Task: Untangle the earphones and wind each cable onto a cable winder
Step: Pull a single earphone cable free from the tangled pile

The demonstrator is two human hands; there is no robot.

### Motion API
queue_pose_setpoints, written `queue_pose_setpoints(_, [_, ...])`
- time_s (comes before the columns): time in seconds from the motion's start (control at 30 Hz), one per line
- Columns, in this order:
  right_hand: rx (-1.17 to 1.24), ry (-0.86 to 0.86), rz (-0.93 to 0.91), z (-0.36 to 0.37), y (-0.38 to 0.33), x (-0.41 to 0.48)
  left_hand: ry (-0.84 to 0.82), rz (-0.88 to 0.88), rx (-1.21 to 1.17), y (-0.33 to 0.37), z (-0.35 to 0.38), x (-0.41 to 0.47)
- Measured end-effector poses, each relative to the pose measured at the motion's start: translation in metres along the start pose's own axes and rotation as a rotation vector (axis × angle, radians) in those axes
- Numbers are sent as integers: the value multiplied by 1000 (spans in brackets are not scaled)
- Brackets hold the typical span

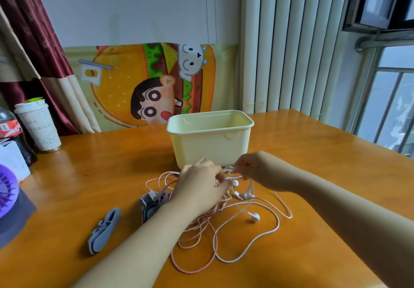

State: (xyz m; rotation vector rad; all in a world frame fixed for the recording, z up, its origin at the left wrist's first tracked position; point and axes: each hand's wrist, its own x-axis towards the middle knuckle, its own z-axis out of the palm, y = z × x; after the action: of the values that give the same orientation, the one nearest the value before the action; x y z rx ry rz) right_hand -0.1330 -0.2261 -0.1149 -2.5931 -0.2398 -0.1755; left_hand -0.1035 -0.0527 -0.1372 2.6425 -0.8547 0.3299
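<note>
A tangle of pink and white earphone cables point(215, 236) lies on the wooden table in front of a pale yellow box. My left hand point(201, 182) reaches into the top of the tangle with curled fingers that grip pink cable. My right hand point(248, 167) pinches a white cable end just to the right, close to the box. White earbuds point(235, 183) hang between the hands, and another earbud point(254, 216) lies on the table. One grey-blue cable winder point(104, 229) lies apart at the left. More winders point(150, 205) sit piled under my left wrist.
The pale yellow box point(210, 140) stands open behind the tangle. At the far left are a white paper cup point(39, 128), a cola bottle point(13, 133) and a purple fan point(6, 189). The table's right edge point(336, 126) runs beside a window.
</note>
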Motion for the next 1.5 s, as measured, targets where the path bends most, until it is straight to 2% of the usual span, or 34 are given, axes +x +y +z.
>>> queue_pose_setpoints(0.13, [73, 98, -65, -32, -18, 4, 124, -58, -413, 2, -20, 17])
queue_pose_setpoints(0.23, [-55, 176, -87, -56, -28, 11, 269, -52, -526, 5, -47, 34])
queue_pose_setpoints(0.3, [-39, 237, -81, -69, -34, 18, 313, -8, -538, 8, -64, 43])
queue_pose_setpoints(0.4, [-66, 322, -73, -83, -40, 28, 272, 41, -517, 9, -84, 53])
queue_pose_setpoints(0.47, [-57, 374, -71, -90, -43, 33, 147, 28, -578, 12, -97, 55])
queue_pose_setpoints(0.53, [75, 409, -68, -98, -48, 36, 22, -14, -684, 15, -110, 59])
queue_pose_setpoints(0.6, [264, 421, -89, -105, -56, 39, 17, -41, -771, 16, -120, 65])
queue_pose_setpoints(0.73, [536, 492, -121, -116, -63, 49, 150, -105, -1105, 17, -137, 77])
queue_pose_setpoints(0.8, [494, 521, -123, -122, -64, 51, 260, -110, -1232, 13, -146, 82])
queue_pose_setpoints(0.93, [174, 468, -75, -122, -55, 48, 393, -88, -1043, -3, -142, 84])
queue_pose_setpoints(1.0, [38, 426, 37, -112, -42, 51, 393, -40, -943, -8, -128, 79])
queue_pose_setpoints(1.03, [46, 423, 99, -106, -34, 53, 373, -21, -859, -11, -121, 76])
queue_pose_setpoints(1.1, [199, 500, 189, -93, -19, 54, 344, 0, -641, -18, -104, 69])
queue_pose_setpoints(1.17, [356, 677, 227, -79, -8, 53, 339, -17, -449, -25, -90, 65])
queue_pose_setpoints(1.23, [537, 793, 265, -65, -4, 52, 342, -86, -352, -28, -78, 60])
queue_pose_setpoints(1.27, [703, 797, 291, -57, -3, 53, 336, -126, -339, -28, -73, 59])
queue_pose_setpoints(1.33, [1088, 695, 363, -46, -9, 52, 272, -208, -363, -28, -66, 58])
queue_pose_setpoints(1.4, [1323, 499, 414, -44, -18, 49, 139, -237, -371, -25, -62, 57])
queue_pose_setpoints(1.47, [1364, 284, 418, -51, -25, 45, 0, -247, -436, -21, -61, 55])
queue_pose_setpoints(1.5, [1279, 212, 413, -57, -27, 45, -38, -253, -470, -20, -62, 55])
